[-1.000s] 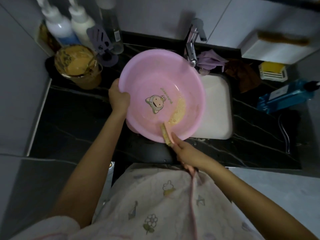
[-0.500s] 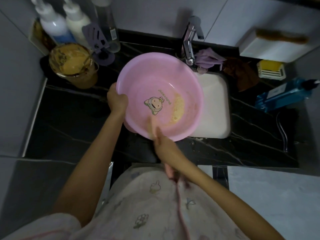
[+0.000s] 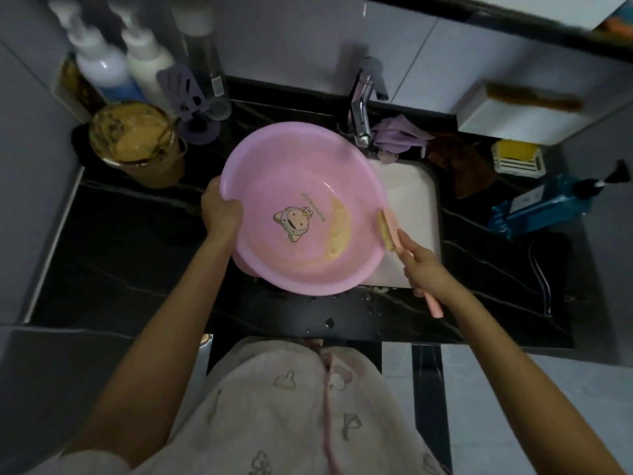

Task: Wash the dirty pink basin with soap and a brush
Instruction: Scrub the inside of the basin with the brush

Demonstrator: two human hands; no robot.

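We see a black counter [image 3: 130, 241] with thin pale veins, set against a wall of grey tiles [image 3: 291, 39], and a white sink [image 3: 411, 207] sunk into it under a chrome tap [image 3: 361, 108]. The light is dim. At the back left stand two pump bottles [image 3: 102, 70] and a jar [image 3: 137, 142] full of a brownish paste; at the right lie a blue bottle [image 3: 541, 207], a yellow soap [image 3: 517, 156] in a white dish and some cloths [image 3: 397, 137].

The pink basin [image 3: 301, 207] is held tilted, partly over the sink and partly over the counter edge. It has a cartoon figure on its bottom and a yellowish smear [image 3: 339, 228] on the inner right side. Our left hand [image 3: 221, 212] is closed on the left rim. Our right hand [image 3: 423, 262] is wrapped around the pink handle of a brush [image 3: 388, 229] — its bristles touch the right rim.

Half a second ago the brush was blurred inside the basin, near the front wall; now it is at the right rim — the left hand has kept its grip.
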